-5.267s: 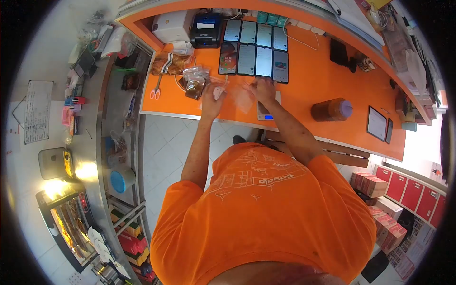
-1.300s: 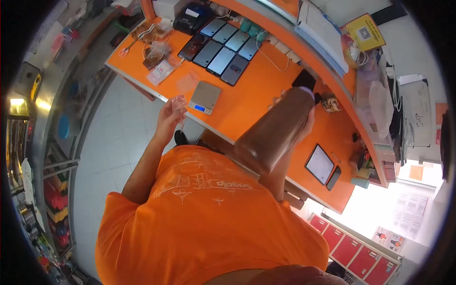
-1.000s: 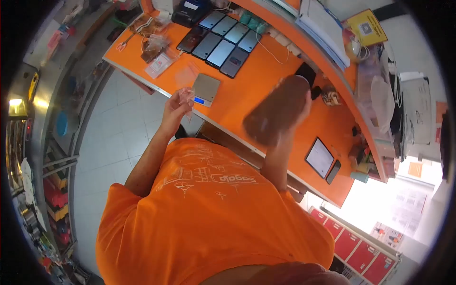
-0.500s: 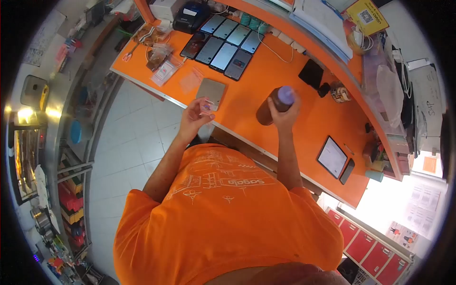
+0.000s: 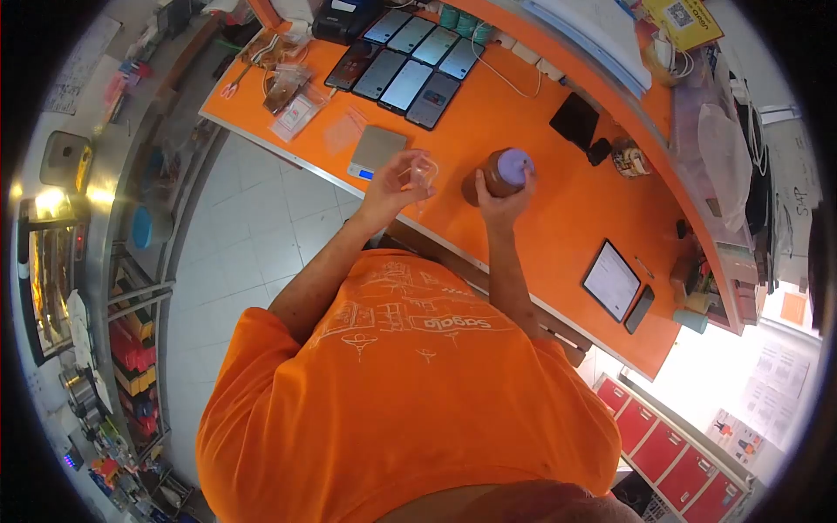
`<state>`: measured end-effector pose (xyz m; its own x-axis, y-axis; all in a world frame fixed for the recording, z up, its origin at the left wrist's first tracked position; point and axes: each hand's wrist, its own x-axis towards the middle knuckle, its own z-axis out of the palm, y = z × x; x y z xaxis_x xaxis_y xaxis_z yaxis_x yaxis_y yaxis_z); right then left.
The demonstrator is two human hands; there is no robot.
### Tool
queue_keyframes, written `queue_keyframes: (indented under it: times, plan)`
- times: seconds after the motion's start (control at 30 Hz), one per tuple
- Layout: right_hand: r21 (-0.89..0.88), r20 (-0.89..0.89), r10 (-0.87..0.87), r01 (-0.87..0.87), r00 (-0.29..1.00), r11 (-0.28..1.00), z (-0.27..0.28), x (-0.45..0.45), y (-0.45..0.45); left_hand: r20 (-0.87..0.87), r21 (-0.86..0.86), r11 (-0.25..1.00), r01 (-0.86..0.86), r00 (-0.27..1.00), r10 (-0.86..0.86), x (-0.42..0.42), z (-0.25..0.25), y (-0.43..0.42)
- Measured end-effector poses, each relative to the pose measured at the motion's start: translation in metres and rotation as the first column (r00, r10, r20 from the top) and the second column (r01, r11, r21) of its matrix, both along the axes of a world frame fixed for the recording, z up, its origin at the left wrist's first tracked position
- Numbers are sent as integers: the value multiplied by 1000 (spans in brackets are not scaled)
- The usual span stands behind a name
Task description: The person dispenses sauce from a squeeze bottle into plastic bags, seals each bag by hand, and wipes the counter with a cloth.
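Thin clear plastic [image 5: 424, 172], perhaps a small bag, is pinched in my left hand [image 5: 393, 186], just right of a small scale [image 5: 377, 152] with a lit blue display. My right hand [image 5: 506, 202] is closed round the upper part of a brown bottle [image 5: 485, 178] with a purple lid [image 5: 515, 166]. The bottle is on or just above the orange table [image 5: 558, 235]; which of these is hard to tell. Left of the scale lie a flat clear bag [image 5: 345, 132] and a bag with a white label [image 5: 296, 116].
Several phones [image 5: 404, 85] lie in two rows at the back, beside a black printer [image 5: 346, 19]. Pink scissors [image 5: 232, 87] are at the far left. To the right are a dark pouch [image 5: 575, 120], a jar [image 5: 629, 158], a tablet [image 5: 611, 281] and another phone [image 5: 640, 309].
The brown bottle, earlier raised and tilted in my right hand, is lower now, at the table. My left hand has moved right, past the scale, with the clear plastic still in its fingers.
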<state>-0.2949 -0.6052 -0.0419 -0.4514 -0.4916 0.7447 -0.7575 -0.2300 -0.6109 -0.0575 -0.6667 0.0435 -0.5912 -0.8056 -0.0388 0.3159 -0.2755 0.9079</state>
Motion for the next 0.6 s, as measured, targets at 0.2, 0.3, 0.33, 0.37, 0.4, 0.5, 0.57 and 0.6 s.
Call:
queue_keyframes:
  times: [0.2,0.3,0.33,0.37,0.4,0.5,0.57,0.6]
  plan:
    - [411,116,471,-474,874,779,108,-9,7,174,-331,943,34,984,25,12,-15,-29]
    - [619,291,598,-624,747,477,171,2,2,305,-395,912,113,952,14,25,-7,-41]
    - [680,302,631,-625,715,383,185,7,0,356,-410,899,155,934,2,30,5,-45]
    - [734,317,659,-617,682,285,195,12,0,406,-423,884,198,914,-10,34,11,-48]
    - [785,292,667,-570,685,243,202,17,-1,382,-483,851,204,924,-5,35,11,-50]
    - [907,242,673,-410,699,100,218,31,-8,324,-618,756,217,946,-7,35,11,-59]
    - [952,247,654,-306,715,-25,230,42,-14,318,-653,722,230,948,-14,37,14,-62]
    - [964,237,646,-259,726,-62,236,46,-17,328,-651,719,244,944,-23,38,16,-63]
